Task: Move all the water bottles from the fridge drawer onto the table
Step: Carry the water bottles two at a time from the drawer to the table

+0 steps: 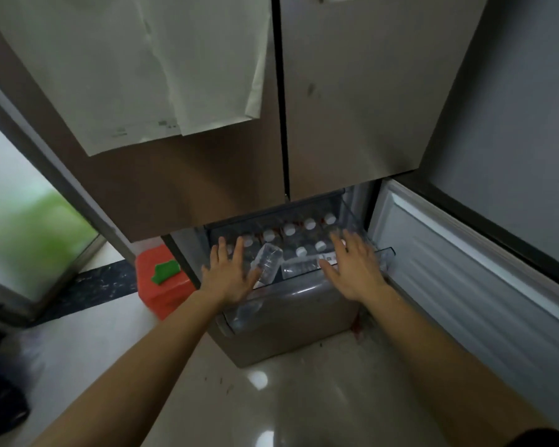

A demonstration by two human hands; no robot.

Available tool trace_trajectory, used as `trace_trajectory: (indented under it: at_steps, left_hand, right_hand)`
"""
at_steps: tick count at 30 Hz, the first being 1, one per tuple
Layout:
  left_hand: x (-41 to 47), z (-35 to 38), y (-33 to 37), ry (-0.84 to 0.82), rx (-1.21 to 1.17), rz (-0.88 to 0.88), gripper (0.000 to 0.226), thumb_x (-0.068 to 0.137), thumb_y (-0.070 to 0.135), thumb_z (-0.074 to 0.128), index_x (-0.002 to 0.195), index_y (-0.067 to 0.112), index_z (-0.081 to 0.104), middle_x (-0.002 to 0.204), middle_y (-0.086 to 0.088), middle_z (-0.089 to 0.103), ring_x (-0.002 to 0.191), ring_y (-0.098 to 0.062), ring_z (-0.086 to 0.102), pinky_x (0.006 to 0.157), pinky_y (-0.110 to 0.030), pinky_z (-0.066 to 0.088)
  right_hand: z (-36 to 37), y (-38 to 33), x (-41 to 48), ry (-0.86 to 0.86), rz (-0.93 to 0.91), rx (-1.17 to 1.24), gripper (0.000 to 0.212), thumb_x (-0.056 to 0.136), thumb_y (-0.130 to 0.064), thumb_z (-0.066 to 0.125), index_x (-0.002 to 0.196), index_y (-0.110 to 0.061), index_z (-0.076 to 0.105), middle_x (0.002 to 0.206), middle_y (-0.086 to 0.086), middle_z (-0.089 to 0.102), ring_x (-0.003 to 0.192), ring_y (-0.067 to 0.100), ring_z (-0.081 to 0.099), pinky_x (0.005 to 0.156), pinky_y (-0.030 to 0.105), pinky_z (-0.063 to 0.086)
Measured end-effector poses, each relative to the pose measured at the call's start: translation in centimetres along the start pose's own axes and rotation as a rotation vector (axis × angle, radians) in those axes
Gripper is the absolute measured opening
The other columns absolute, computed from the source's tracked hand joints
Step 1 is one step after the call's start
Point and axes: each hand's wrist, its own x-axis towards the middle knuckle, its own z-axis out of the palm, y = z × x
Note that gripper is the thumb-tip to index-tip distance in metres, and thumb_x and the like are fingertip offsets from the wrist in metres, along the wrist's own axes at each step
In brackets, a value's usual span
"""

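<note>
The pale glossy floor point(271, 398) lies nearest, and two bare forearms reach forward over it toward the open fridge. The left hand point(231, 275) hangs over the left end of the clear drawer point(239, 317), its grip open, fingers straight and spread, holding nothing. The right hand point(352, 272) hangs over the right end, its grip equally open and empty. Whether either palm touches a bottle cannot be told.

Between the hands a clear bottle point(269, 261) leans tilted at the near edge of the drawer, and just to its right a second bottle point(304, 268) lies on its side. Farther in, white-capped water bottles point(289, 230) stand upright in rows.

Left of the drawer an orange box point(162, 291) sits on the floor with a green piece point(166, 271) on top. To the right the lower door point(465, 275) stands swung open, showing its white lining. Above, sheets of paper point(136, 75) hang on the closed upper door point(352, 108).
</note>
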Motion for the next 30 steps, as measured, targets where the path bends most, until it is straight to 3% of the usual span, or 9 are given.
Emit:
trace_trajectory:
  at_steps: [5,9,11,14,18,23,27,30]
  left_hand:
    - [4.5,1.4,-0.7,-0.170,-0.079,-0.088,0.101,0.090,0.069,0.046,0.157,0.022,-0.012,0.164,-0.020,-0.007,0.151,-0.041,0.006,0.120,-0.053,0.019]
    - [7.9,3.3,-1.3,-0.273,0.029,-0.100,0.115,0.082,0.070,0.057,0.157,0.017,-0.011,0.165,-0.018,0.007,0.147,-0.040,0.022,0.117,-0.050,0.027]
    - [9.6,4.4,-1.3,-0.385,0.014,-0.090,0.111,0.077,0.068,0.065,0.158,0.016,0.009,0.161,-0.016,0.024,0.141,-0.036,0.035,0.113,-0.043,0.035]
    - [11.0,5.9,-1.3,-0.547,0.082,-0.024,0.086,0.081,0.062,0.063,0.151,0.020,0.036,0.149,-0.011,0.045,0.129,-0.030,0.050,0.109,-0.035,0.041]
    - [10.7,8.0,-1.9,-0.548,0.056,-0.091,0.083,0.085,0.055,0.065,0.149,0.012,0.035,0.144,-0.012,0.050,0.126,-0.029,0.054,0.104,-0.032,0.045]
    - [10.2,8.5,-1.8,-0.502,-0.077,-0.185,0.078,0.080,0.046,0.075,0.143,0.015,0.042,0.134,-0.012,0.058,0.119,-0.029,0.059,0.103,-0.038,0.048]
    - [9.5,7.9,-1.7,-0.413,-0.083,-0.247,0.078,0.075,0.042,0.079,0.136,0.010,0.042,0.127,-0.011,0.063,0.114,-0.028,0.062,0.096,-0.033,0.051]
    - [9.0,7.1,-1.5,-0.327,-0.056,-0.267,0.080,0.072,0.043,0.080,0.135,0.012,0.040,0.123,-0.009,0.063,0.110,-0.028,0.063,0.091,-0.034,0.052]
  right_hand:
    - [1.5,1.0,5.0,-0.138,-0.047,-0.026,0.069,0.101,-0.056,0.037,0.157,-0.017,0.023,0.162,0.013,0.023,0.148,0.032,0.020,0.118,0.048,0.025]
    - [2.4,2.0,7.7,-0.281,0.003,0.049,0.067,0.098,-0.050,0.052,0.153,-0.018,0.032,0.154,0.015,0.037,0.139,0.033,0.036,0.111,0.046,0.037]
    - [2.6,2.5,9.0,-0.404,0.038,0.104,0.068,0.096,-0.044,0.059,0.154,-0.020,0.033,0.151,0.013,0.041,0.136,0.033,0.042,0.109,0.044,0.040]
    - [2.8,3.3,11.3,-0.493,0.051,0.072,0.064,0.093,-0.029,0.066,0.151,-0.020,0.040,0.147,0.013,0.048,0.129,0.030,0.051,0.104,0.037,0.045]
    - [3.4,3.9,12.8,-0.568,0.094,0.037,0.072,0.088,-0.020,0.074,0.151,-0.022,0.039,0.144,0.012,0.051,0.124,0.029,0.054,0.097,0.033,0.046]
    - [4.6,4.6,13.8,-0.635,0.050,-0.028,0.091,0.079,-0.034,0.083,0.154,-0.020,0.033,0.151,0.010,0.042,0.132,0.029,0.048,0.108,0.036,0.043]
    - [5.9,5.4,14.6,-0.680,0.018,-0.019,0.068,0.091,-0.031,0.071,0.151,-0.021,0.039,0.146,0.012,0.047,0.124,0.031,0.053,0.089,0.021,0.051]
    - [6.1,5.6,14.8,-0.704,-0.022,-0.090,0.071,0.086,-0.051,0.066,0.148,-0.030,0.038,0.140,0.010,0.047,0.116,0.029,0.056,0.093,0.035,0.050]
